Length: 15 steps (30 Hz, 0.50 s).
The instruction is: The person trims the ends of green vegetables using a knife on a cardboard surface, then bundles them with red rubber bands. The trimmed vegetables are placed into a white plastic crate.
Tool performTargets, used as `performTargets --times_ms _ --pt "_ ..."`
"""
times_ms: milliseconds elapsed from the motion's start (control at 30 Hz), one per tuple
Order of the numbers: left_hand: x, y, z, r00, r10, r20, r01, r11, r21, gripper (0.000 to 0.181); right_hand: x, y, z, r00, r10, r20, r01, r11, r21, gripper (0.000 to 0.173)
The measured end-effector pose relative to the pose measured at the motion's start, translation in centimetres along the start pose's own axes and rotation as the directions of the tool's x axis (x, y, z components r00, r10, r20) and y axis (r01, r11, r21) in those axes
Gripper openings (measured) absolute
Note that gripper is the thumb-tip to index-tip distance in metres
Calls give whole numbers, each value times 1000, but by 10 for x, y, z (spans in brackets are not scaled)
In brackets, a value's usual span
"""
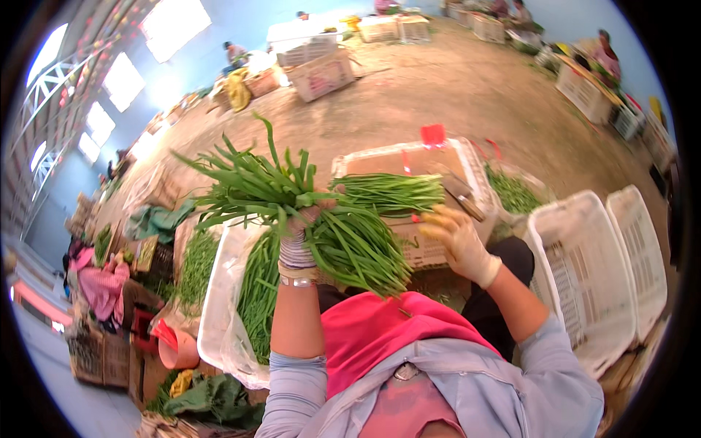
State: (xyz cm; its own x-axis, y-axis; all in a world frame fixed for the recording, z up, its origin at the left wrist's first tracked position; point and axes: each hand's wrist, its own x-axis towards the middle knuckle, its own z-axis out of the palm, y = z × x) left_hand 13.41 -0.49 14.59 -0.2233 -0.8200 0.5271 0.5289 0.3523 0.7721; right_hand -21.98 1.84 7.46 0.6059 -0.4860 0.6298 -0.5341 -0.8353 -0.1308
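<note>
My left hand (308,218), in a striped knit glove, grips a bunch of garlic chives (358,246) around its middle. The leaves fan out up to the left and hang down to the right over my lap. Behind it, a neat bundle of chives (389,191) lies on an upturned plastic crate (482,164) topped with a brown board, its pale stem ends to the right. Close to those ends is my right hand (454,241), in a pale rubber glove, fingers apart and nothing seen in them. A knife (465,202) with a wooden handle rests on the board.
On my left stands a white lined crate (213,306) of chives. Two nested-looking white crates (586,274) are at right. Green trimmings (512,191) lie beyond the work crate. A pink bucket (178,347) and a seated person (101,290) are farther left.
</note>
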Motion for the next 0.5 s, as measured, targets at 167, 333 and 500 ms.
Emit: performTargets --times_ms 167,333,500 --pt "0 -111 -23 984 -165 61 147 963 227 54 99 -41 -31 948 139 -286 37 846 532 96" --pt "-15 -166 -38 971 -147 187 223 836 -501 52 140 -34 -7 994 -11 -107 55 905 421 88" --pt "-18 -101 -7 1000 -13 10 12 999 48 22 64 12 17 928 120 352 -371 366 853 125"
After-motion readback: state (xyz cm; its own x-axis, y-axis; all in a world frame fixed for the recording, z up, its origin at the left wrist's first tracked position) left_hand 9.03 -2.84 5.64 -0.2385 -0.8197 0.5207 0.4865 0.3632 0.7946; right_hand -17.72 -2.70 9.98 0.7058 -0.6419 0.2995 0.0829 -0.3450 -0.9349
